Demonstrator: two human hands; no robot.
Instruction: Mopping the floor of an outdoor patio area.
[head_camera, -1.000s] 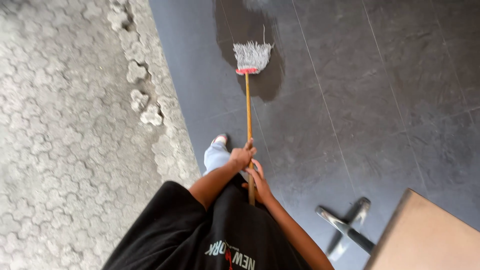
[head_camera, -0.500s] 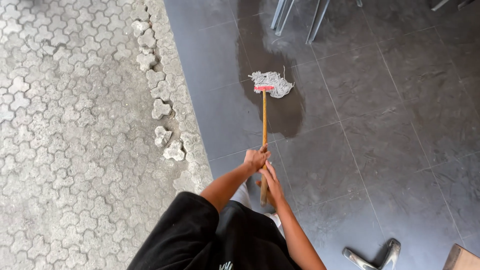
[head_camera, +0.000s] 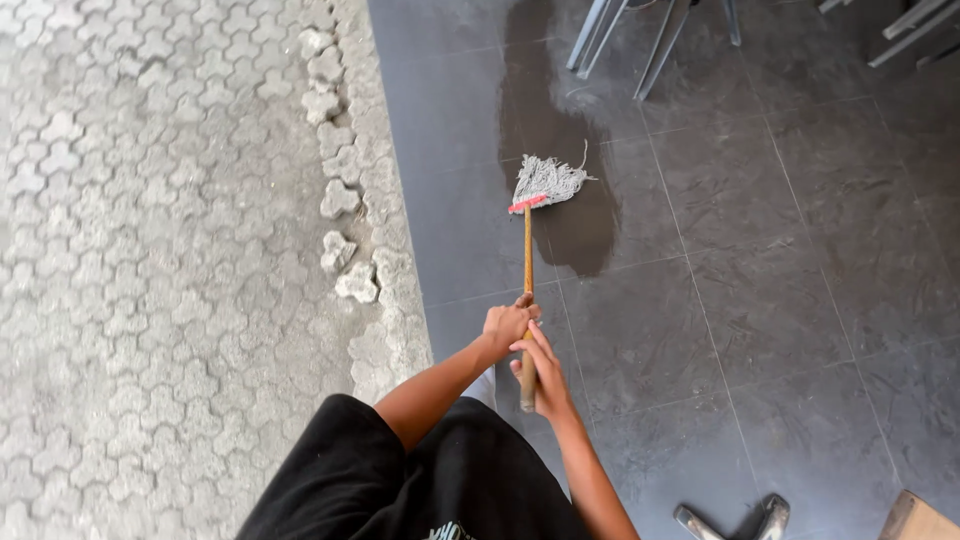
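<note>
I hold a mop with a wooden handle (head_camera: 528, 255) in both hands. My left hand (head_camera: 505, 325) grips the handle higher up. My right hand (head_camera: 541, 372) grips it just below, near the handle's end. The grey string mop head (head_camera: 547, 182), with a red band at its base, lies on dark floor tiles at the left side of a wet dark patch (head_camera: 570, 170). My black shirt fills the bottom of the view.
Pale interlocking paving (head_camera: 150, 250) covers the left, with a broken stone edge (head_camera: 345, 200) along the dark tiles. Metal chair legs (head_camera: 640, 40) stand at the top behind the wet patch. More metal legs (head_camera: 730, 520) and a wooden table corner (head_camera: 915, 520) sit bottom right.
The view has tilted forward, so the chair legs at the top came into sight. The mop head lies a little farther along the wet patch, and both hands kept their grip.
</note>
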